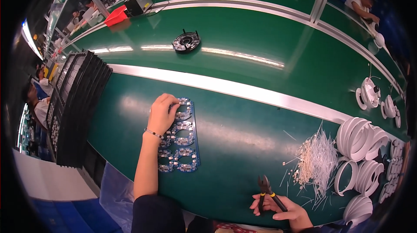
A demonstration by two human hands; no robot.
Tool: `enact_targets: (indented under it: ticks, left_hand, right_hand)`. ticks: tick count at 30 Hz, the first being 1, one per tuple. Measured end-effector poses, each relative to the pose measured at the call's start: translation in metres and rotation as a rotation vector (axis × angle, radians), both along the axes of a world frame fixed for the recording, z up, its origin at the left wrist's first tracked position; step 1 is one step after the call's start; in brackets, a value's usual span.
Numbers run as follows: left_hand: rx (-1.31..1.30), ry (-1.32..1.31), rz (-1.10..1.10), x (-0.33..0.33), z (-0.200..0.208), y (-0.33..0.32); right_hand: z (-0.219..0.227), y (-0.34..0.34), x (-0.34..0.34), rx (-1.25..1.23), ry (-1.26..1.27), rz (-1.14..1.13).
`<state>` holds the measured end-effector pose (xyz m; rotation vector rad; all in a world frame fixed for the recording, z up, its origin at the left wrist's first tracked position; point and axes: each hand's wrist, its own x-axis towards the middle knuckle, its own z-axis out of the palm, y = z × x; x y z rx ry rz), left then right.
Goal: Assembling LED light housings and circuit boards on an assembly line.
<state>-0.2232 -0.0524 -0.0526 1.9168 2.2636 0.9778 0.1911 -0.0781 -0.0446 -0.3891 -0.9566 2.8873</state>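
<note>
A panel of blue circuit boards [186, 151] with round openings lies on the green table, left of the middle. My left hand [162, 110] is at its far end, fingers curled and pinched together over the top board. The palm hides part of the panel's left side. At the near edge of the table my right hand [286, 210] holds a pair of side cutters [265, 189] with black handles and yellow bands. The jaws of the cutters point away from me. My fingers lie loosely around the handles.
White plastic strips [322, 163] with small beige connectors lie heaped at the right, beside stacked white rings [355, 139]. Black trays [76, 102] are stacked at the left. Beyond the metal rail [226, 87], a round black part [186, 41] rests on the green conveyor belt [243, 37].
</note>
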Motion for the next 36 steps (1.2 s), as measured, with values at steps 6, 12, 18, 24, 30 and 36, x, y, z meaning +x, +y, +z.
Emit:
enact_targets:
  ticks: [6, 12, 18, 24, 30, 36]
  left_hand:
    - [0.047, 0.044, 0.001, 0.005, 0.0, 0.005]
    - [0.083, 0.159, -0.011, 0.005, -0.004, 0.006]
    - [0.01, -0.129, 0.129, 0.004, -0.002, 0.002]
    - [0.165, -0.143, -0.24, 0.063, 0.032, 0.007]
    - [-0.102, -0.043, -0.566, 0.093, 0.049, 0.045]
    - [0.153, -0.015, 0.291, -0.02, 0.015, 0.172]
  right_hand:
    - [0.001, -0.001, 0.0, 0.007, -0.008, -0.022]
    - [-0.001, -0.002, 0.001, 0.023, 0.008, -0.035]
    - [0.001, -0.003, 0.0, 0.025, 0.01, -0.025]
    - [-0.001, -0.003, 0.004, 0.045, 0.012, -0.043]
    - [-0.002, -0.001, 0.006, 0.036, 0.043, -0.055]
    - [0.009, -0.01, 0.006, 0.037, 0.084, -0.086]
